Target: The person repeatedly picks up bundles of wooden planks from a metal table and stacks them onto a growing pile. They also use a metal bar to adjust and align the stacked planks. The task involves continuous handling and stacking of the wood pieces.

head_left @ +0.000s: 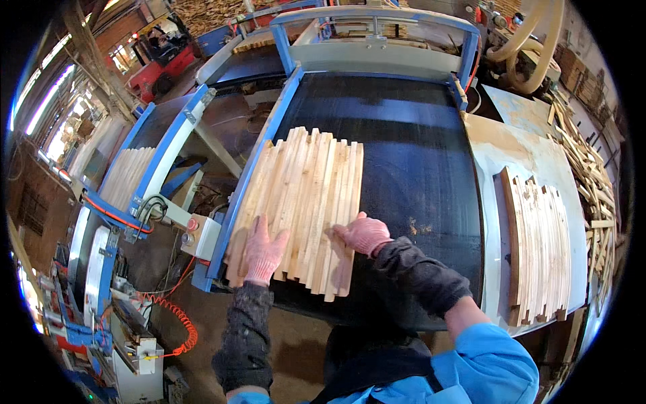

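Observation:
A batch of pale wooden strips (311, 195) lies side by side on the black belt (420, 175), along its left blue rail. The ends of the strips are uneven. My left hand (264, 250), in a pinkish knitted glove, rests on the near left part of the batch with its fingers spread. At the batch's right edge is my right hand (367, 233), gloved alike, with curled fingers and its thumb side over the outermost strip. Part of its grip is hidden. Dark sleeve covers wrap both forearms.
A second batch of strips (538, 246) lies on the pale side table (491, 202) at right. Scrap wood (589, 175) is heaped beyond it. A blue frame (377, 13) spans the belt's far end. Left are a control box (200, 236), an orange coiled hose (185, 323) and a red forklift (161, 60).

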Available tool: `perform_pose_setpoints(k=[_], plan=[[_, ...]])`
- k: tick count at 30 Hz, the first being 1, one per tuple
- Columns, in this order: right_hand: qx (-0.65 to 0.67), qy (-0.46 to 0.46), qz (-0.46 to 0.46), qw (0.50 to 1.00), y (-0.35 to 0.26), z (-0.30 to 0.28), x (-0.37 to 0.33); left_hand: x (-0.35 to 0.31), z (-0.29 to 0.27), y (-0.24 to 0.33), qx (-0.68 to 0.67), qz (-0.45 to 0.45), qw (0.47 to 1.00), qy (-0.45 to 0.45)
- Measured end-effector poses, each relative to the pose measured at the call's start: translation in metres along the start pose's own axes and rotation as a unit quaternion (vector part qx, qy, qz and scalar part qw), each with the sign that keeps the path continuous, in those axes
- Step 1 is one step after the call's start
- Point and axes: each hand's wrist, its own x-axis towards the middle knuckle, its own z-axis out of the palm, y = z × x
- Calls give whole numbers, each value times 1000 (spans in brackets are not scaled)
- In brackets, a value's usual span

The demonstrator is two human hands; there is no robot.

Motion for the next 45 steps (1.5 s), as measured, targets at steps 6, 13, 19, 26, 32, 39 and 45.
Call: perform_pose_setpoints(k=[6,13,19,26,32,39,45], plan=[[59,35,42,997,-24,2,-14,-26,10,-1,-170,146,973,51],[131,53,-76,987,40,-13,-69,-92,63,96,-349,221,902,-128],[271,197,-22,942,204,-98,-196,-164,155,164,-412,192,842,-291],[107,537,219,808,512,-201,-304,-241,278,248,-334,282,849,-298],[-118,255,352,893,712,-207,-370,-304,334,342,-243,376,857,-254],[56,376,365,850,698,-216,-341,-337,368,389,-117,359,903,-206],[28,346,217,912,632,-171,-287,-286,338,326,-73,323,935,-128]])
